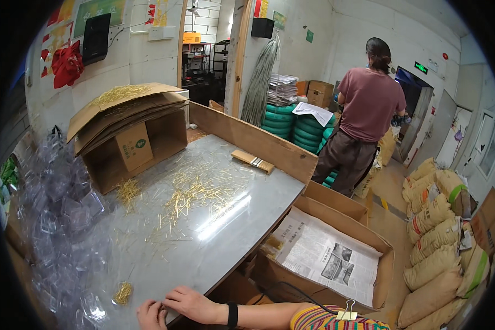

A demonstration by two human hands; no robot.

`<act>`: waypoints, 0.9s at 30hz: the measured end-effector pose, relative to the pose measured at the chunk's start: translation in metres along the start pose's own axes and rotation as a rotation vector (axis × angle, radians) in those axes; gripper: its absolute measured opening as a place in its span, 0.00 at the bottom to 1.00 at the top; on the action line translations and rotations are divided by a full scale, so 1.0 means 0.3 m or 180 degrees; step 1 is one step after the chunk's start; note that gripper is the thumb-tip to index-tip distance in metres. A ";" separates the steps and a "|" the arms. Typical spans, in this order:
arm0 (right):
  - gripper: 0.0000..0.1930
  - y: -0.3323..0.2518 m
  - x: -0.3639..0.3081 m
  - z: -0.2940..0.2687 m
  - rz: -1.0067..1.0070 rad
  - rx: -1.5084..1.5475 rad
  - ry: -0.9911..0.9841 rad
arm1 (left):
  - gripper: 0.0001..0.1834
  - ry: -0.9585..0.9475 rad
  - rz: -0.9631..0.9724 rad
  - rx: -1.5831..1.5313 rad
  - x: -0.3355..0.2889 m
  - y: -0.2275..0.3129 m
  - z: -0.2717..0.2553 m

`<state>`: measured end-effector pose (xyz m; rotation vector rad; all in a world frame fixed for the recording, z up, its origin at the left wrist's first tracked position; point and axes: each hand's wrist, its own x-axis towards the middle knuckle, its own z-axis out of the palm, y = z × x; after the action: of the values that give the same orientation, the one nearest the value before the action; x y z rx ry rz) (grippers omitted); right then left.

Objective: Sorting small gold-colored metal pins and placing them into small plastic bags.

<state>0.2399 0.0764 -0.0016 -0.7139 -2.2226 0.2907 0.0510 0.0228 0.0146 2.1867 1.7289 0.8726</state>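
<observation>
My left hand (151,315) is at the near edge of the grey tabletop (165,269), its fingers bent and closed. My right hand (191,306), with a black band on the wrist, touches it, fingers curled down together. Whatever lies between the fingers is hidden or too small to make out. Just beyond my left hand lies a small bundle of thin gold-coloured pins (123,293). Many loose gold pins (195,192) are strewn over the middle of the table. Another heap of gold pins (127,192) sits by the open cardboard box (170,132).
Clear plastic boxes (60,220) pile up along the left. A flat brush (253,160) lies by the wooden board (258,140) at the back. To the right stands a carton lined with newspaper (330,258). Farther off are a person (371,104) and stacked sacks (434,231).
</observation>
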 end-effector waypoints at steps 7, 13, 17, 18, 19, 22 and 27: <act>0.13 -0.016 0.024 0.007 0.0151 0.0298 -0.0197 | 0.16 0.0636 -0.0219 0.0375 -0.068 0.049 0.046; 0.11 0.003 0.041 -0.061 0.0109 -0.0048 -0.0129 | 0.12 0.0869 -0.0147 -0.0031 -0.029 0.076 0.001; 0.11 0.006 0.046 -0.054 0.0279 -0.0030 0.0035 | 0.09 0.1422 -0.1436 -0.0488 -0.080 0.007 -0.120; 0.11 0.006 0.046 -0.049 0.0324 0.0011 0.0033 | 0.09 0.1510 -0.1934 -0.0684 -0.089 -0.021 -0.149; 0.11 0.004 0.046 -0.050 0.0300 0.0036 0.0030 | 0.11 0.1569 -0.1967 -0.0936 -0.093 -0.071 -0.162; 0.11 0.007 0.044 -0.054 0.0281 0.0015 0.0051 | 0.13 0.1206 -0.2700 -0.1542 -0.041 -0.167 -0.201; 0.11 0.029 0.032 -0.057 0.0318 -0.0086 0.0031 | 0.15 0.0976 -0.2953 -0.1771 0.054 -0.164 -0.198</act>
<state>0.2506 0.0886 0.0121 -0.8406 -2.1891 0.3066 -0.0207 0.0411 0.0419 0.7794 1.9905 1.2166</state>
